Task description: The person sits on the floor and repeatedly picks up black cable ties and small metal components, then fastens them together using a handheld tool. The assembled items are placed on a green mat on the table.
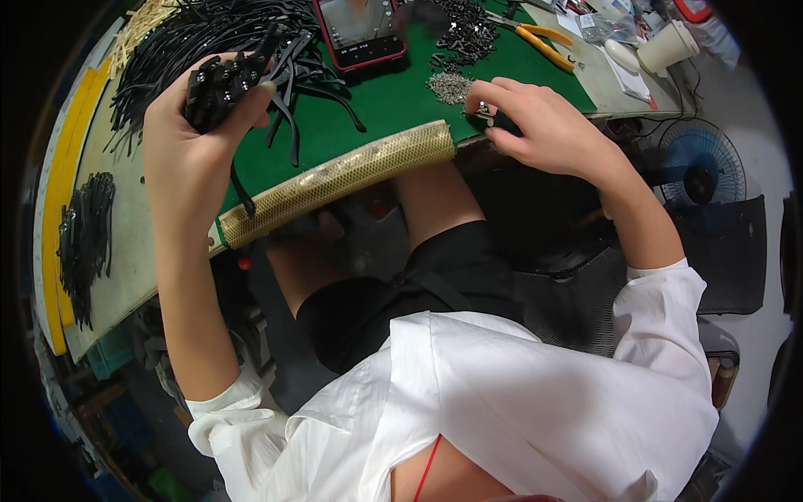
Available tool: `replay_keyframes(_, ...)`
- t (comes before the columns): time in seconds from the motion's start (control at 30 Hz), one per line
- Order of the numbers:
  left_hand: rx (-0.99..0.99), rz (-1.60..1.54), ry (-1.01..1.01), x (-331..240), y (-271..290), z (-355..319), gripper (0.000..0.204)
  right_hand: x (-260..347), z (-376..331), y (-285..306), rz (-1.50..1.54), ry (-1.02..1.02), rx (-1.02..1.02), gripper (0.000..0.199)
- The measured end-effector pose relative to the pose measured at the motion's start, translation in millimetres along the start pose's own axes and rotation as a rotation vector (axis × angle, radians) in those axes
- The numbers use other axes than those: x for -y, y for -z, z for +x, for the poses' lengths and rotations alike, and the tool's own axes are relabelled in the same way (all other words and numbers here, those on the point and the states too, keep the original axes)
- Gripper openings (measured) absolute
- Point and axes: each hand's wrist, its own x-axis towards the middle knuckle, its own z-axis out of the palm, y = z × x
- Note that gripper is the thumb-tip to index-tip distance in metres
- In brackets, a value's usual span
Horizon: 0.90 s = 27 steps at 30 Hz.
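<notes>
My left hand (188,138) is raised above the left part of the table, closed round a bundle of black eyeglass temples (222,90). Their block-like ends with small shiny metal spots face up, and the long curved tips hang out beyond my fingers. My right hand (539,125) is at the table's front edge, fingers curled together. Small silvery bits (483,109) show at its fingertips, and a dark object (507,124) is partly hidden in the grip; its kind is unclear. Just beyond those fingers lies a heap of tiny metal parts (449,88).
A gold mesh-covered roll (343,171) runs along the front edge of the green mat (401,100). Behind are a phone (360,33), a pile of black temples (159,75), small black pieces (464,38) and orange-handled pliers (545,46). A fan (701,167) stands at right.
</notes>
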Motion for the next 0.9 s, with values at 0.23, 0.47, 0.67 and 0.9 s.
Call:
replay_keyframes(0.23,0.002,-0.108,0.015,-8,-7,-9,0.032,0,-1,3,-0.016,-0.002,0.03,0.029)
replay_keyframes(0.47,-0.011,-0.069,0.066,-9,-11,-13,0.025,-2,2,2,0.002,0.047,0.041,0.029)
replay_keyframes(0.67,-0.001,-0.084,0.006,-9,-15,-18,0.018,4,6,4,-0.038,0.026,0.052,0.03)
replay_keyframes(0.9,-0.014,-0.503,0.1,-11,-27,-32,0.026,12,9,4,-0.087,-0.013,0.081,0.034)
